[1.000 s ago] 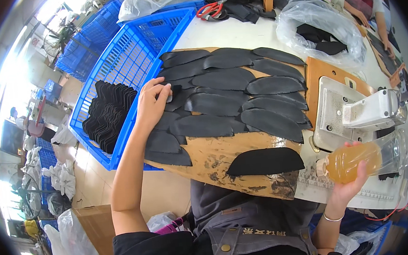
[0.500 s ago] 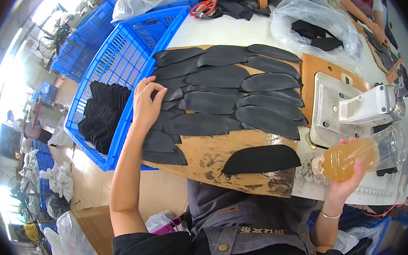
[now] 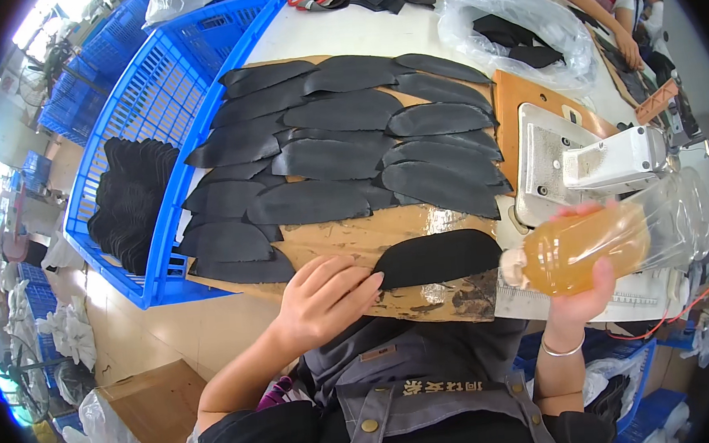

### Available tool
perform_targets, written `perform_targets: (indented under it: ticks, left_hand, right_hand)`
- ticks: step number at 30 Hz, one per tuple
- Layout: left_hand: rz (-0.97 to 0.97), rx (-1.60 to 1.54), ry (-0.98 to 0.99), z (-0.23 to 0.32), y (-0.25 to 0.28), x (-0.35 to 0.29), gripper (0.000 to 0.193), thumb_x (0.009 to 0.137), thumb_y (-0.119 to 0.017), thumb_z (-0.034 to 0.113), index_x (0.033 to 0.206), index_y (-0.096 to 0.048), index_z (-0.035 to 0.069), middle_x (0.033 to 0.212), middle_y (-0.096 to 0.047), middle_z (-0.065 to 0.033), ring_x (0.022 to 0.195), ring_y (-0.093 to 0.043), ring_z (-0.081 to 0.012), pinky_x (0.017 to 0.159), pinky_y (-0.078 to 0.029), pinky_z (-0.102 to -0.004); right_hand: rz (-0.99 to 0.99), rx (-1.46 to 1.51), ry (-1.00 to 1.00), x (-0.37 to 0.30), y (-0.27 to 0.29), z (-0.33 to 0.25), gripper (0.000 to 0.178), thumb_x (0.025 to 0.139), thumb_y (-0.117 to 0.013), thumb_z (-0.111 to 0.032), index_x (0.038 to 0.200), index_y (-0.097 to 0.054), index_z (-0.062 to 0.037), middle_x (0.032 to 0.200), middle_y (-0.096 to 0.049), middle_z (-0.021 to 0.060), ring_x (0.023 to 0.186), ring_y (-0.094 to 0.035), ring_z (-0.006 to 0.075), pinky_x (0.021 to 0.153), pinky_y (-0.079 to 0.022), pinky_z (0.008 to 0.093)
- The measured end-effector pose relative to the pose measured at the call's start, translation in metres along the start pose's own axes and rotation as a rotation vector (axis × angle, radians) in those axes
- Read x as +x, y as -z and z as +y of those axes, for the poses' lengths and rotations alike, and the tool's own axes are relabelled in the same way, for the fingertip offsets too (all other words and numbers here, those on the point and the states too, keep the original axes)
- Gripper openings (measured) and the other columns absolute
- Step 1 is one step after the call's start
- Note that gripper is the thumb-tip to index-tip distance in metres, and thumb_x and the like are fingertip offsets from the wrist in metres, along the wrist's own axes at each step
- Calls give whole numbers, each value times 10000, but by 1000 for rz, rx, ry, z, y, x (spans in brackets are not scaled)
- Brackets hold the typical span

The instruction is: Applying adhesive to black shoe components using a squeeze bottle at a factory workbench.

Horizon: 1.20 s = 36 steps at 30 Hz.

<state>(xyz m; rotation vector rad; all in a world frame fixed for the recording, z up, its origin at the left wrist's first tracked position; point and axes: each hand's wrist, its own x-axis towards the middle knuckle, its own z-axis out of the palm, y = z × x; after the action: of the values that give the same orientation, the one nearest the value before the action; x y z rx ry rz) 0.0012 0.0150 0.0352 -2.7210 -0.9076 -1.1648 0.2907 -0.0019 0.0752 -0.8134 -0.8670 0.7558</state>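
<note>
Table (image 3: 340, 43) with a lone black piece (image 3: 436, 258) between the left hand (image 3: 323, 301) and the right hand (image 3: 581, 302)

The white table spans the scene. At its left stands a blue basket (image 3: 168, 236) holding a stack of black pieces (image 3: 133, 206). A brown board (image 3: 331, 240) fills the middle, its far part covered by overlapping dark, leaf-shaped pieces (image 3: 329, 157). On the right is a pale metal machine (image 3: 612, 159). Nearer, the right hand wraps around a sideways bottle (image 3: 585, 245) with amber contents. The hands are well apart. The left one is at the board's near edge, fingertips gathered at the lone piece's left tip; whether they pinch it, I cannot tell. That piece lies on the board, its right tip just beside the bottle's cap (image 3: 513, 267).
</note>
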Motion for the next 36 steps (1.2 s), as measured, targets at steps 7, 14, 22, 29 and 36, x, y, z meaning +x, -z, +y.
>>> perform_targets:
  ticks: [7,14,22,29,36]
  left_hand:
    - [90,8,-47,-2,-4,-21,178,677,-704,101,840,-664,44,867,-643,-72,872,-639,-251,694,-538,-308]
    - [165,-7,-15,-1,-10,-34,161,698,-687,98,847,-670,39,962,-637,-82,932,-629,-253,764,-534,-331]
    - [164,-12,8,-3,-12,-40,172,703,-660,123,853,-664,39,965,-632,-79,951,-621,-243,802,-512,-324]
    - [180,-12,-5,-2,-11,-32,167,655,-690,74,817,-670,39,903,-653,-71,888,-643,-250,712,-540,-316]
    - [133,-34,9,0,-6,-31,168,661,-686,76,827,-671,54,922,-642,-58,918,-633,-243,733,-527,-315]
  right_hand:
    - [-566,-233,63,-8,-72,15,741,738,-680,-311,1302,-284,-39,1089,-483,165,1000,-525,279,888,-432,418]
    - [-821,-368,-39,-26,-110,21,809,681,-751,-280,1262,-247,-31,1068,-489,177,1002,-537,290,876,-457,431]
    - [-892,-579,178,-26,-119,20,764,658,-757,-239,1229,-313,6,972,-540,169,946,-567,306,849,-479,407]
    - [-695,-640,284,0,-67,26,653,725,-687,-216,1206,-302,-1,1034,-502,186,955,-537,265,842,-472,389]
    - [-231,-887,381,1,3,3,691,748,-647,-145,1305,-260,-18,1109,-500,196,992,-547,274,865,-459,390]
